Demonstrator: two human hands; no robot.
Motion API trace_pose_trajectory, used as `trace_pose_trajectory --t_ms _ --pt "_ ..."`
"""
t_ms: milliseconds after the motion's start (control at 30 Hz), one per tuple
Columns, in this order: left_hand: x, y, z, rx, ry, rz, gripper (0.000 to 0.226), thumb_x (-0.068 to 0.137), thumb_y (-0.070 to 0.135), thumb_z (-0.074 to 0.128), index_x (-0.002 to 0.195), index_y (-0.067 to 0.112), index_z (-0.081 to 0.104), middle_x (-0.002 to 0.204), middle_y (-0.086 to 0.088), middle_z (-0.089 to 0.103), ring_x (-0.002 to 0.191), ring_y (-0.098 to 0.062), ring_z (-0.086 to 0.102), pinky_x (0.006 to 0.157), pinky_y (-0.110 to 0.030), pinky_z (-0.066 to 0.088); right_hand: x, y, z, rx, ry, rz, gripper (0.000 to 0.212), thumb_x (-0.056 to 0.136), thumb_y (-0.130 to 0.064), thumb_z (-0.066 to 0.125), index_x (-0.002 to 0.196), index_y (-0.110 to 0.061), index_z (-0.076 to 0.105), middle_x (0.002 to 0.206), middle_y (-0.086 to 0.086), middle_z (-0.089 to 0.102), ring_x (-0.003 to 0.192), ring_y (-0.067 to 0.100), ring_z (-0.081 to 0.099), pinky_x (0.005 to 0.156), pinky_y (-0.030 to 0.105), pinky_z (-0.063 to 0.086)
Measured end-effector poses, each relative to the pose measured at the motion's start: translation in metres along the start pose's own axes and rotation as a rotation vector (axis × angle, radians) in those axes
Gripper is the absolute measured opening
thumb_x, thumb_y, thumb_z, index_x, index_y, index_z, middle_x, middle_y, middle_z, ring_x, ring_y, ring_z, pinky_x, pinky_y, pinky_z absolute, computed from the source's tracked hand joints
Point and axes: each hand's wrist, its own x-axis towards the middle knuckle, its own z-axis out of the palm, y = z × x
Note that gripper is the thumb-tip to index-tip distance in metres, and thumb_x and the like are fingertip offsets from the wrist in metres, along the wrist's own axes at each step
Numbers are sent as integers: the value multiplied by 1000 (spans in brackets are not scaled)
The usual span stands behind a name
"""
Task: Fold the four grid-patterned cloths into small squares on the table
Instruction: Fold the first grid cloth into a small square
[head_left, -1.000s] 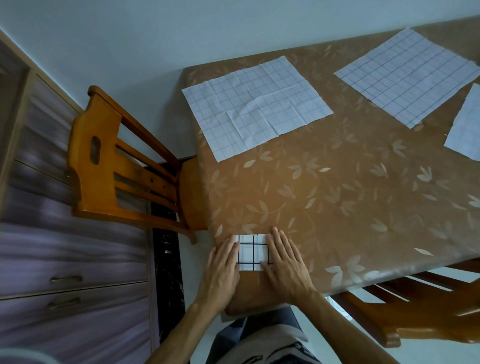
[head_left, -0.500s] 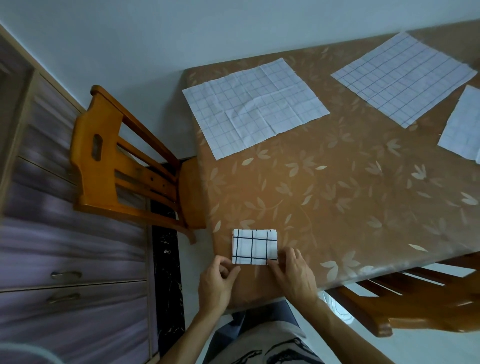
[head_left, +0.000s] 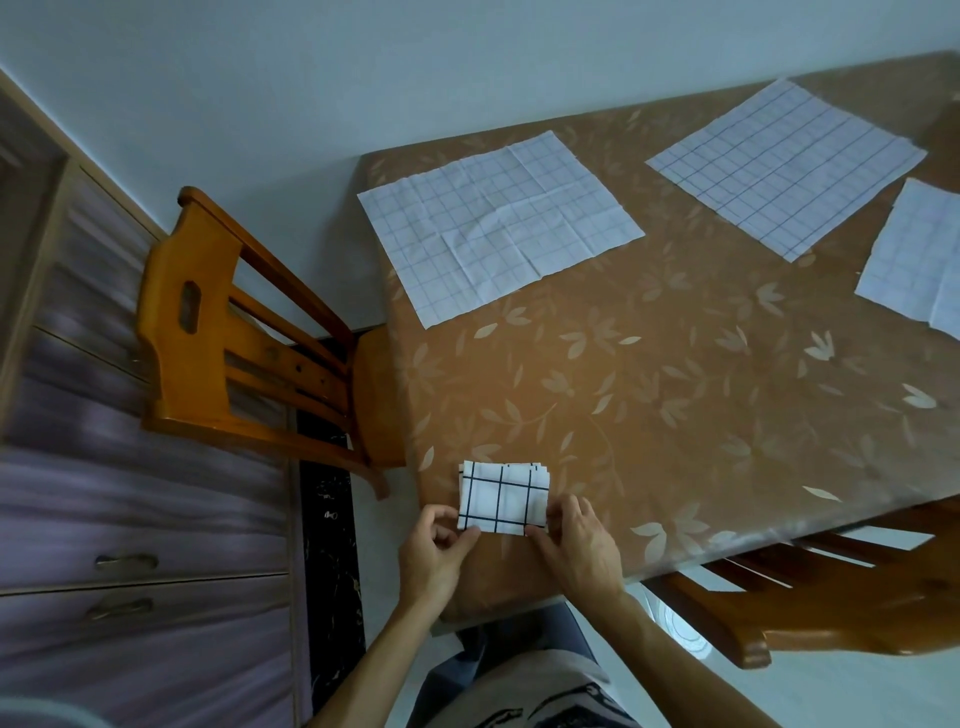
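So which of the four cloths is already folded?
The small cloth at the near table edge, between both hands; its grid lines are bold and dark. The other three lie flat and spread farther back.

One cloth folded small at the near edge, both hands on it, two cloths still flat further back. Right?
Not quite: the head view shows three cloths still flat, not two: one at the far left, one at the far middle, and one cut off by the right edge. The rest holds: the folded cloth lies at the near edge, left hand and right hand pinching its near corners.
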Motion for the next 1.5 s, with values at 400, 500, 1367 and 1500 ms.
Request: trace_pose_trajectory --t_ms 400,500,1367,1500 --pt "8 5 -16 226 -100 72 21 80 47 75 78 27 68 72 7 67 71 -10 64 63 -31 52 5 -4 -5 -24 -39 11 36 90 -49 61 107 -19 51 105 -2 55 90 19 62 63 26 38" --pt "8 5 -14 310 -13 52 29 75 57 75 79 30 67 74 13 66 71 -5 62 62 -28 54 5 -5 -6 -36 -46 9 35 90 -48 60 107 -19 51 106 -3 56 90 19 62 64 26 38" --pt "18 1 6 933 85 756 40 82 14 75 118 17 60 128 -10 56 117 -26 56 91 -36 53 -3 -12 18 -250 265 -438 44 86 -22 59 129 -13 59 138 12 56 122 30 58 96 40 52" --pt "18 -1 1 934 52 736 40 88 22 70 125 19 55 133 -6 54 123 -24 53 94 -37 50 1 -5 29 -401 47 -611 61 91 -31 45 149 -15 40 160 7 28 147 23 28 117 41 32"
